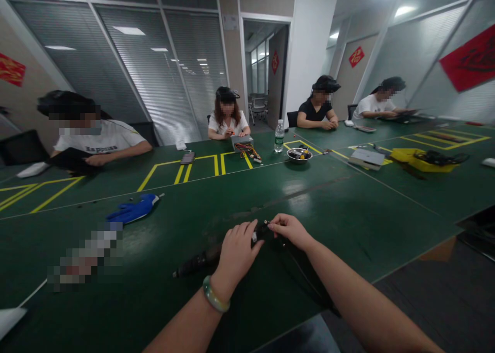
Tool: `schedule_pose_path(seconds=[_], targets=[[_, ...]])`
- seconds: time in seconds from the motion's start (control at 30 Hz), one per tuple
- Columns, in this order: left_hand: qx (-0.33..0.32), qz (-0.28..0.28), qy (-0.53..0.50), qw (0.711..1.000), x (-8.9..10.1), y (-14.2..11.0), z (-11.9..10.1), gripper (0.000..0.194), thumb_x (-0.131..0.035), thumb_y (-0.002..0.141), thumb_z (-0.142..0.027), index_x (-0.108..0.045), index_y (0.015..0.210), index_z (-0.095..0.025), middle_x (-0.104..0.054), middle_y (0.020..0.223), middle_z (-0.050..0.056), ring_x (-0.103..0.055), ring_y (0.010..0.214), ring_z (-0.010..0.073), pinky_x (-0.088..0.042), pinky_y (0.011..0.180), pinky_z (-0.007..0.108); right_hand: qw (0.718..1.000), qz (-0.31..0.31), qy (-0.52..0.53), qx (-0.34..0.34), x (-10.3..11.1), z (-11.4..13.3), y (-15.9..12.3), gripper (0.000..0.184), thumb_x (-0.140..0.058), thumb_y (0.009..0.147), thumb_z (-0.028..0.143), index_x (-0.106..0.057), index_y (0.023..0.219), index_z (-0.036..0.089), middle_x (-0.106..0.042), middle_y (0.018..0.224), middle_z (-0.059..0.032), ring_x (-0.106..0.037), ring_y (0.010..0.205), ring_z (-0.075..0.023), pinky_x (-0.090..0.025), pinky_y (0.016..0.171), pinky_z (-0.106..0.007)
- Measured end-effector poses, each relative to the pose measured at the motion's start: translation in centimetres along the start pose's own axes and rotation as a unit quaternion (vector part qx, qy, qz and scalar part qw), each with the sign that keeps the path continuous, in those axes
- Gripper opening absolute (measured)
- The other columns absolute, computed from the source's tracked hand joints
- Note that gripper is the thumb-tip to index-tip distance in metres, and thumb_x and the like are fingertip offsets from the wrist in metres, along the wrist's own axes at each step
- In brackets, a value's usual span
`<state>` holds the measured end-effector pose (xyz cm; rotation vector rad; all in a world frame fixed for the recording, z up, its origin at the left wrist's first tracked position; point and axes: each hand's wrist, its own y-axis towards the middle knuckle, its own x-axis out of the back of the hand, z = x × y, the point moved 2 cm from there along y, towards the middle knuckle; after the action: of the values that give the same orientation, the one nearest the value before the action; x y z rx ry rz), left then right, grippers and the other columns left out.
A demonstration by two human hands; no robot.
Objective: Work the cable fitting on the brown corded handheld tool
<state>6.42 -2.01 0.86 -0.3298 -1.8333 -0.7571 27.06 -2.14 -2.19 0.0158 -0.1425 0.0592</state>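
A long, dark power tool [197, 263] with a narrow tip lies on the green table, its tip pointing left toward me. My left hand [237, 250] is wrapped over its rear part from above, fingers together and thumb on the near side. At the tool's right end my right hand [288, 231] pinches a small dark piece with a light spot, too small to name. A black cord [303, 273] runs from below my right hand toward the table's near edge. My palm hides much of the tool's body.
A blue glove [133, 209] lies to the left on the table [185, 317]. Farther off stand a metal bowl [299, 156] of small parts, a water bottle [279, 136] and a yellow case [425, 160]. Several people sit along the far side.
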Motion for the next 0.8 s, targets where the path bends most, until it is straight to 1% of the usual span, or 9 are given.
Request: schedule_pose_path(seconds=[0.13, 0.2, 0.27, 0.33, 0.47, 0.53, 0.6, 0.7, 0.8], targets=[[0.006, 0.041, 0.004, 0.999, -0.5, 0.4, 0.8, 0.043, -0.058, 0.090, -0.039, -0.050, 0.131, -0.027, -0.060, 0.118, 0.005, -0.058, 0.103, 0.0225, -0.044, 0.087, 0.036, 0.998, -0.033, -0.052, 0.005, 0.0, -0.3, 0.1, 0.031, -0.068, 0.080, 0.047, -0.062, 0.084, 0.017, -0.062, 0.063, 0.0014, -0.056, 0.057, -0.0124, -0.040, 0.056, -0.022], [0.002, 0.057, 0.000, 0.998, -0.3, 0.7, 1.2, 0.041, -0.057, 0.091, -0.040, -0.051, 0.130, -0.029, -0.060, 0.116, 0.004, -0.058, 0.101, 0.0212, -0.045, 0.083, 0.033, 0.991, -0.056, -0.118, 0.013, 0.0, -0.3, 0.0, 0.027, -0.066, 0.082, 0.044, -0.063, 0.083, 0.018, -0.062, 0.064, 0.0018, -0.055, 0.058, -0.0123, -0.039, 0.055, -0.022], [-0.012, 0.066, -0.008, 0.998, 0.1, 0.9, 1.5, 0.039, -0.054, 0.092, -0.041, -0.052, 0.130, -0.032, -0.059, 0.113, 0.003, -0.059, 0.099, 0.0200, -0.046, 0.082, 0.031, 0.977, -0.075, -0.200, 0.025, 0.0, -0.2, -0.2, 0.021, -0.065, 0.083, 0.040, -0.065, 0.082, 0.019, -0.062, 0.065, 0.0024, -0.055, 0.059, -0.0120, -0.038, 0.055, -0.022], [-0.029, 0.073, -0.015, 0.997, 0.6, 1.0, 1.7, 0.039, -0.052, 0.093, -0.040, -0.052, 0.131, -0.034, -0.059, 0.110, 0.003, -0.059, 0.096, 0.0192, -0.046, 0.080, 0.030, 0.962, -0.080, -0.260, 0.037, 0.0, -0.1, -0.4, 0.015, -0.065, 0.083, 0.036, -0.067, 0.082, 0.021, -0.063, 0.068, 0.0030, -0.055, 0.061, -0.0117, -0.036, 0.056, -0.022], [-0.042, 0.085, -0.009, 0.995, 1.0, 0.7, 1.7, 0.039, -0.051, 0.093, -0.036, -0.051, 0.132, -0.036, -0.058, 0.104, 0.003, -0.059, 0.091, 0.0194, -0.048, 0.079, 0.031, 0.945, -0.066, -0.318, 0.039, -0.2, 0.2, -0.7, 0.008, -0.066, 0.083, 0.030, -0.068, 0.083, 0.022, -0.063, 0.068, 0.0041, -0.055, 0.061, -0.0111, -0.035, 0.056, -0.022], [-0.044, 0.077, -0.003, 0.996, 0.8, 0.4, 1.3, 0.039, -0.051, 0.093, -0.032, -0.051, 0.132, -0.034, -0.058, 0.109, 0.004, -0.059, 0.095, 0.0203, -0.048, 0.082, 0.034, 0.939, -0.060, -0.335, 0.040, -0.4, 0.3, -0.7, 0.006, -0.067, 0.082, 0.029, -0.069, 0.082, 0.023, -0.063, 0.068, 0.0042, -0.055, 0.061, -0.0112, -0.035, 0.057, -0.022], [-0.048, 0.057, 0.002, 0.997, 0.5, 0.2, 0.8, 0.040, -0.050, 0.092, -0.026, -0.051, 0.132, -0.031, -0.057, 0.121, 0.006, -0.057, 0.106, 0.0221, -0.047, 0.092, 0.038, 0.937, -0.057, -0.344, 0.039, -0.5, 0.4, -0.7, 0.005, -0.067, 0.082, 0.029, -0.069, 0.082, 0.024, -0.064, 0.070, 0.0042, -0.055, 0.062, -0.0113, -0.035, 0.057, -0.022], [-0.056, 0.023, 0.005, 0.998, 0.1, 0.0, 0.1, 0.041, -0.049, 0.091, -0.020, -0.052, 0.131, -0.028, -0.052, 0.135, 0.007, -0.049, 0.124, 0.0242, -0.036, 0.109, 0.045, 0.933, -0.056, -0.354, 0.036, -0.7, 0.7, -0.8, 0.004, -0.068, 0.082, 0.028, -0.069, 0.082, 0.025, -0.065, 0.071, 0.0048, -0.056, 0.062, -0.0112, -0.034, 0.057, -0.022], [-0.056, 0.017, -0.001, 0.998, -0.1, 0.1, 0.0, 0.040, -0.050, 0.090, -0.019, -0.053, 0.129, -0.026, -0.052, 0.137, 0.007, -0.047, 0.127, 0.0240, -0.031, 0.113, 0.047, 0.932, -0.060, -0.356, 0.036, -0.8, 0.9, -0.8, 0.004, -0.069, 0.082, 0.029, -0.070, 0.083, 0.025, -0.066, 0.072, 0.0051, -0.056, 0.063, -0.0111, -0.034, 0.058, -0.022]])
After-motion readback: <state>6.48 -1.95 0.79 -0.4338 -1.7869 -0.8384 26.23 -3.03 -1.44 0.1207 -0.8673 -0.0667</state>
